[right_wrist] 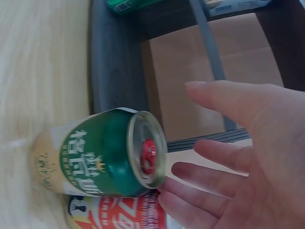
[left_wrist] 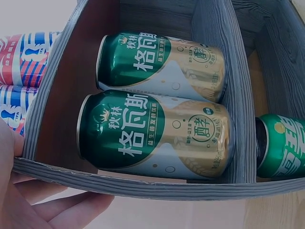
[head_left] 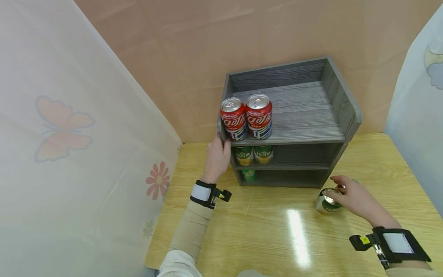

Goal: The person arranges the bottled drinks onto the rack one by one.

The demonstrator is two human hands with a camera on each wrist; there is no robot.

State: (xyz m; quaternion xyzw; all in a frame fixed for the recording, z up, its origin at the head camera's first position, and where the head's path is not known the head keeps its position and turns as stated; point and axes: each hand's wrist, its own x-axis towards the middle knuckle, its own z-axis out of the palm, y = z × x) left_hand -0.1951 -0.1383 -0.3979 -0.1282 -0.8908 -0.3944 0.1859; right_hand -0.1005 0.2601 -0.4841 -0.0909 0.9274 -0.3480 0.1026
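Note:
My left hand (head_left: 217, 156) grips the left side of a grey wooden shelf (head_left: 290, 115), near the front edge of its top tier. Two red cola cans (head_left: 233, 120) stand side by side on that tier, close to the hand. Below them, two green-and-gold kvass cans (left_wrist: 157, 133) stand on the middle tier. My right hand (head_left: 358, 198) hovers with fingers spread by another green-and-gold kvass can (right_wrist: 100, 155), which stands on the table right of the shelf. A red can (right_wrist: 126, 212) beside it is mostly hidden by that can and my hand.
One green can (head_left: 248, 175) stands at the left of the bottom tier. The wooden table (head_left: 263, 234) carries the shelf, with a tan backdrop (head_left: 194, 69) behind it. A pale patterned curtain (head_left: 86, 184) hangs along the left side, another (head_left: 415, 127) on the right.

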